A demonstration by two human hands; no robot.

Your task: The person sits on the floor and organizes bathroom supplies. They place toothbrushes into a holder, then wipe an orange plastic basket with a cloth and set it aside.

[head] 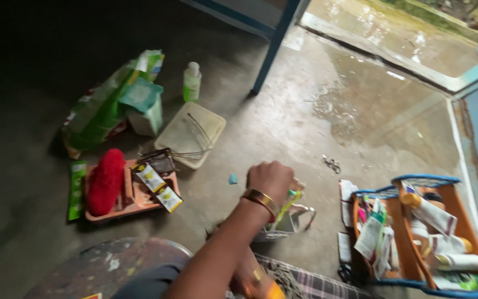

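My left hand, with a gold bangle on the wrist, reaches forward over the concrete floor. It is closed around a thin green and yellow stick-like item. Just under it sits a small clear holder on the floor. My right hand lies low beneath the left forearm, mostly hidden, next to something orange; its grip does not show.
An orange tray at left holds a red fuzzy brush and sachets. Behind it are a clear plastic box, a green bottle and green bags. An orange and blue basket of tubes stands right. A blue table leg rises behind.
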